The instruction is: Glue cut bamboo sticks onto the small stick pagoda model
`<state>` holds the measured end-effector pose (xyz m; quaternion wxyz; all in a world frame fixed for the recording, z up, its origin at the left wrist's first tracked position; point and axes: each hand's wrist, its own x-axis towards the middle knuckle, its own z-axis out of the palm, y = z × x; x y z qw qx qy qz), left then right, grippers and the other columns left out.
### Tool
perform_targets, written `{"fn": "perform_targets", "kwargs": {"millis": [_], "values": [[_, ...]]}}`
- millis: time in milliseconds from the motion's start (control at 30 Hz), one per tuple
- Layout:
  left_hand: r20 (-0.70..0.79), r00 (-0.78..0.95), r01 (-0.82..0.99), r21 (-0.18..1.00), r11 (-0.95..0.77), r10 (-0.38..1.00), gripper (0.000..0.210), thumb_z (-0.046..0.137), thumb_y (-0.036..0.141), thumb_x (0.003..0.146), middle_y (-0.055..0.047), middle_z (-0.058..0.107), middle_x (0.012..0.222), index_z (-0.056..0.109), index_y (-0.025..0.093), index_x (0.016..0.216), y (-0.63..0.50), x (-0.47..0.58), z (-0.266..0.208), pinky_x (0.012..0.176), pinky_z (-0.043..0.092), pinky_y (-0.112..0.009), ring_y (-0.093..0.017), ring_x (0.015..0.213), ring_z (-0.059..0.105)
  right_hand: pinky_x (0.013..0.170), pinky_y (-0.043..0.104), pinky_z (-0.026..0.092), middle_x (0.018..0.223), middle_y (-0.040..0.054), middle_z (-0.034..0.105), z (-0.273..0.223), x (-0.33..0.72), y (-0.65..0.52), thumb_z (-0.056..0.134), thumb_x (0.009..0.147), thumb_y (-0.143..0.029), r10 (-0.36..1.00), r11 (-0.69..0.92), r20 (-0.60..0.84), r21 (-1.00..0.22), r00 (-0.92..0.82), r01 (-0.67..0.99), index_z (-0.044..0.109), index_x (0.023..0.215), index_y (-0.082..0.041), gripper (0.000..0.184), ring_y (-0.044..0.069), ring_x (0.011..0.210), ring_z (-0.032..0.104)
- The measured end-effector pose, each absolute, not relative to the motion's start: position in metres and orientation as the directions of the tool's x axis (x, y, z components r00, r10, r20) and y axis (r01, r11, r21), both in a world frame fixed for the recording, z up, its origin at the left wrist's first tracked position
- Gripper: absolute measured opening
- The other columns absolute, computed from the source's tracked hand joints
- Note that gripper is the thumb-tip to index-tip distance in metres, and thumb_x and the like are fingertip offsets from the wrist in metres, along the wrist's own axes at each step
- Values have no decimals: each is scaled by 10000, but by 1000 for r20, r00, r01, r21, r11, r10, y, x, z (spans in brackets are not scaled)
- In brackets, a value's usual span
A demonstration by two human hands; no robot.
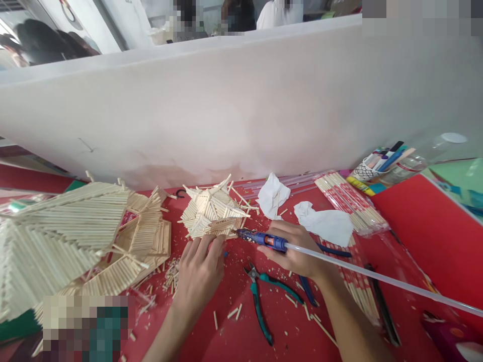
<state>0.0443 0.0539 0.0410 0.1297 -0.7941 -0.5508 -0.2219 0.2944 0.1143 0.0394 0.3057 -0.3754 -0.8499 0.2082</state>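
My right hand (292, 246) is closed round a blue hot glue gun (264, 239), and a long translucent glue stick (362, 271) runs out of its back end. The gun's nozzle points left, at the near edge of a small pointed roof made of wooden sticks (209, 208). My left hand (202, 269) grips that near edge, its fingertips partly hidden behind the roof's lower rim. Between my forearms lie green-handled cutting pliers (258, 289), jaws away from me. Dark blue tool handles (308, 290) show below my right hand.
A larger stick-built model (75, 236) fills the left side. Crumpled tissues (324, 221), wrapped chopstick packs (350, 201), a pen cup (372, 166) and a red box lid or board (426, 226) are at right. Stick offcuts scatter over the red table (204, 337); a white partition (226, 110) stands behind.
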Motion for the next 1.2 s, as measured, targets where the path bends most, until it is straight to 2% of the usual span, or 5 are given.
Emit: {"fn": "perform_targets", "kwargs": {"millis": [300, 567, 800, 967, 1200], "values": [[312, 386, 895, 100, -434, 868, 214, 455, 183, 1021, -9, 682, 791, 644, 224, 930, 12, 20, 55, 619, 440, -284, -157, 670, 634, 592, 275, 377, 725, -12, 533, 50, 300, 113, 586, 967, -372, 789, 588, 341, -658, -511, 470, 462, 713, -227, 317, 136, 644, 510], [-61, 398, 869, 347, -354, 915, 365, 542, 98, 930, -39, 740, 1145, 623, 266, 1243, -43, -20, -1, 812, 560, -288, -194, 1010, 733, 630, 299, 387, 752, -7, 542, 48, 295, 109, 585, 964, -421, 792, 576, 309, -666, -527, 474, 488, 745, -231, 306, 155, 674, 533], [-85, 348, 858, 430, -280, 934, 376, 726, 257, 876, -85, 688, 1231, 617, 231, 1235, -61, -15, -21, 889, 560, -358, -235, 1049, 698, 644, 307, 394, 790, 11, 595, 49, 295, 105, 605, 945, -450, 814, 567, 315, -612, -487, 552, 530, 777, -234, 283, 167, 712, 561], [-60, 329, 848, 458, -267, 942, 118, 555, 227, 982, -63, 679, 1068, 642, 202, 1058, -62, -4, -23, 827, 525, -312, -183, 912, 677, 596, 304, 362, 710, -8, 543, 54, 294, 102, 596, 952, -455, 815, 571, 319, -588, -484, 573, 461, 721, -237, 345, 150, 634, 505], [-2, 340, 823, 485, -296, 940, 235, 423, 261, 1052, -40, 663, 980, 626, 194, 957, -61, -8, -31, 782, 509, -282, -161, 860, 662, 595, 302, 363, 717, -9, 559, 55, 298, 102, 602, 952, -456, 809, 584, 349, -571, -474, 577, 481, 746, -237, 324, 153, 638, 518]]}}
